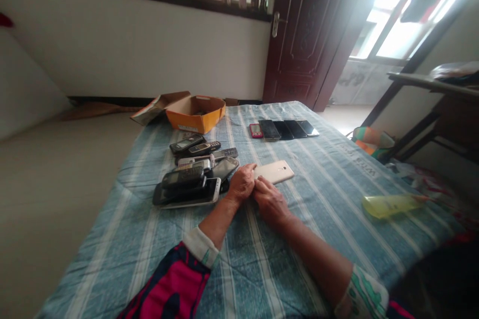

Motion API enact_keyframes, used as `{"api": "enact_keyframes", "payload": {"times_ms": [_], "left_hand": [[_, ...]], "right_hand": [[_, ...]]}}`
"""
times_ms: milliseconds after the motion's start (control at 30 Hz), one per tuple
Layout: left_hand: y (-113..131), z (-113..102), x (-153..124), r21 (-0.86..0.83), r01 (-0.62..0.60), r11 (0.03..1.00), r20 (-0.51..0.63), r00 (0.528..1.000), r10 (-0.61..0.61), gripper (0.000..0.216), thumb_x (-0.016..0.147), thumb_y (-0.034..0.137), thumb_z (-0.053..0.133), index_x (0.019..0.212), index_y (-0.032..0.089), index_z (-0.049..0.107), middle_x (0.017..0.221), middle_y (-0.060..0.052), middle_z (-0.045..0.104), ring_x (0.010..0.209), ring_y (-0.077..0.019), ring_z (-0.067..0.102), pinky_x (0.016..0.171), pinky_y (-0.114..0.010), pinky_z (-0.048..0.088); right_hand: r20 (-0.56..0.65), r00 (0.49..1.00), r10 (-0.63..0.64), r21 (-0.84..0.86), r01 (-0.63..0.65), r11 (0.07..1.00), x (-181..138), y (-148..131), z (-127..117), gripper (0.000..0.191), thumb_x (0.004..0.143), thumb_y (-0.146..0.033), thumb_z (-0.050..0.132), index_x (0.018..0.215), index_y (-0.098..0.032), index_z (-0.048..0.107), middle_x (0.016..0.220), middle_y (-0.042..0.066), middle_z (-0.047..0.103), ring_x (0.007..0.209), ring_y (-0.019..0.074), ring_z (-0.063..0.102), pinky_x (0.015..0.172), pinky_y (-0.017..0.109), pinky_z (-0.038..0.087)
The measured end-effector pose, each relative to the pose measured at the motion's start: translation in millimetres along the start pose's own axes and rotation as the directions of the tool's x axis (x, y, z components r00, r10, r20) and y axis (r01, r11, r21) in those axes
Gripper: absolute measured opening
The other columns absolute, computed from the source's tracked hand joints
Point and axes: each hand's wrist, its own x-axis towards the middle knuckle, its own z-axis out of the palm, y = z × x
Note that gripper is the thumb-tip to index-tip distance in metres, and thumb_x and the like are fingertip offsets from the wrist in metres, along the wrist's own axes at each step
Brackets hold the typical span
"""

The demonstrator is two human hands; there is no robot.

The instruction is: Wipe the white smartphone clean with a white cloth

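The phone lies flat on the cloth. The left hand and right hand curl against its near end; I cannot tell if they grip it. It is probably light, stiff, slick and breakable, so the long edges look best to hold.

I'm watching a home bedroom: a striped sheet is covering the bed, a carved door standing beyond its far corner.

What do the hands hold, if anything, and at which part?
The left hand and right hand both touch the pale phone at its near end. It lies flat on the cloth, not lifted; a firm grip cannot be told.
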Motion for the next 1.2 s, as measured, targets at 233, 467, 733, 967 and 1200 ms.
{"api": "enact_keyframes", "payload": {"times_ms": [233, 467, 733, 967, 1200], "left_hand": [[1, -7, 4, -0.093, 0.153, 0.984, -0.009, 0.988, -0.154, 0.038, 0.092, 0.026, 0.039, 0.124, 0.012, 0.054, 0.110, -0.013, 0.070, 0.106, -0.0232, 0.065, 0.096, -0.035, 0.048], [6, -9, 3, -0.193, 0.198, 0.961, 0.000, 0.979, -0.202, 0.038, 0.093, 0.039, 0.038, 0.116, 0.015, 0.056, 0.106, -0.013, 0.071, 0.106, -0.0246, 0.064, 0.095, -0.036, 0.047], [9, -18, 0, -0.304, 0.172, 0.937, 0.025, 0.985, -0.173, 0.045, 0.093, 0.053, 0.030, 0.098, 0.019, 0.059, 0.100, -0.011, 0.072, 0.096, -0.0234, 0.068, 0.087, -0.033, 0.050], [3, -14, 0, -0.357, 0.154, 0.921, -0.011, 0.986, -0.169, 0.048, 0.090, 0.060, 0.032, 0.089, 0.020, 0.058, 0.095, -0.009, 0.072, 0.094, -0.0238, 0.067, 0.088, -0.034, 0.049], [-10, -13, 3, -0.495, 0.179, 0.850, -0.053, 0.970, -0.235, 0.062, 0.089, 0.068, 0.029, 0.103, 0.015, 0.059, 0.104, -0.014, 0.071, 0.102, -0.0250, 0.066, 0.093, -0.037, 0.049]], "right_hand": [[0.086, 0.992, 0.090, -0.228, -0.069, 0.971, 25, -10, 0, 0.034, 0.090, -0.016, 0.049, 0.120, -0.011, 0.063, 0.116, 0.014, 0.060, 0.105, 0.0263, 0.051, 0.093, 0.035, 0.046], [0.146, 0.987, 0.070, -0.298, -0.024, 0.954, 14, -17, -12, 0.022, 0.090, -0.015, 0.048, 0.097, -0.014, 0.069, 0.097, 0.012, 0.061, 0.092, 0.0251, 0.051, 0.081, 0.035, 0.047], [0.086, 0.988, 0.126, -0.324, -0.092, 0.942, 36, -18, 2, 0.035, 0.090, -0.017, 0.046, 0.121, -0.008, 0.061, 0.111, 0.018, 0.060, 0.096, 0.0262, 0.051, 0.085, 0.037, 0.047], [0.092, 0.991, 0.100, -0.265, -0.073, 0.962, 30, -19, -1, 0.035, 0.090, -0.013, 0.044, 0.119, -0.003, 0.061, 0.105, 0.021, 0.060, 0.091, 0.0262, 0.051, 0.079, 0.041, 0.049], [0.059, 0.990, 0.124, -0.254, -0.106, 0.961, 49, -22, 5, 0.040, 0.089, -0.011, 0.044, 0.125, -0.001, 0.056, 0.103, 0.022, 0.061, 0.090, 0.0274, 0.053, 0.079, 0.043, 0.049]]}}
